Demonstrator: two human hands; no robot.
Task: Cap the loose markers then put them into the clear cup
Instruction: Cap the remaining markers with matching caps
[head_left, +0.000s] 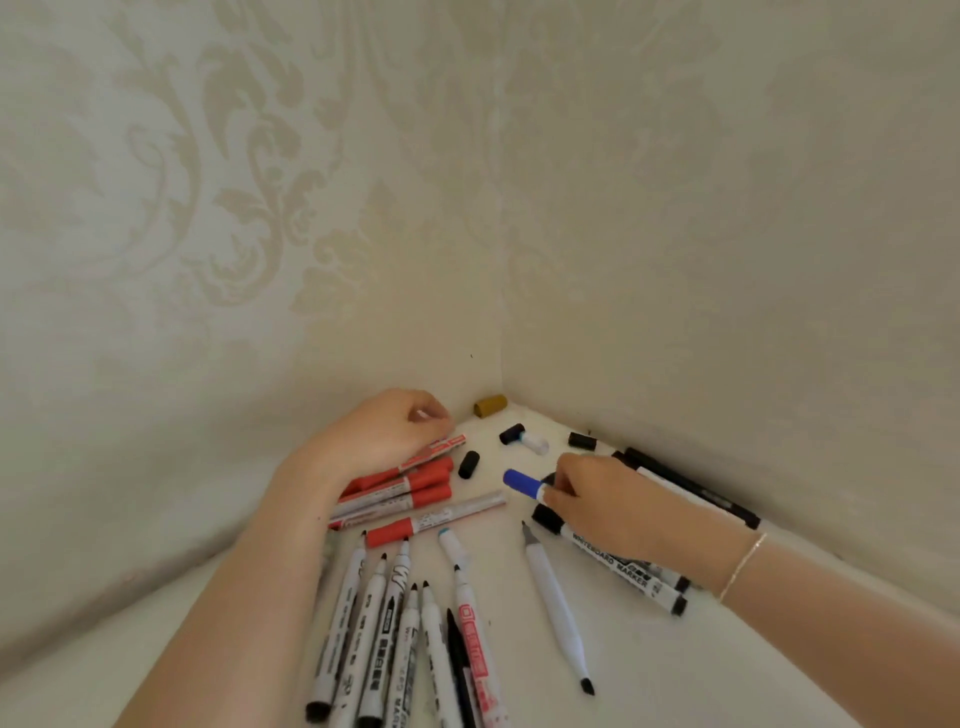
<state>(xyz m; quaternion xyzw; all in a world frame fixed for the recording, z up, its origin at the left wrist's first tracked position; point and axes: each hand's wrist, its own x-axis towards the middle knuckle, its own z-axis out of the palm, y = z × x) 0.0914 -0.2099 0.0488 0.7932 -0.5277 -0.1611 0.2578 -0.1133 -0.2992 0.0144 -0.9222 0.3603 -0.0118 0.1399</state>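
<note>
Now, step: capping loose markers, clear cup nowhere in view.
Right hand (602, 499): pinching blue-capped marker (523, 483) near the corner.
Left hand (379, 436): curled over red markers (415, 480), probably gripping one; hard to confirm.
Tip: line cap square with tip, press till seated.
Loose caps: black cap (468, 464) beside the red ones.
Writing: "WHITEBOARD MARKER" on black-capped marker (613, 558).

Cream damask-patterned wallpaper (260, 208) covers both walls meeting at a corner above the white counter (649, 675); a thin gold bracelet (743, 564) shows.
</note>
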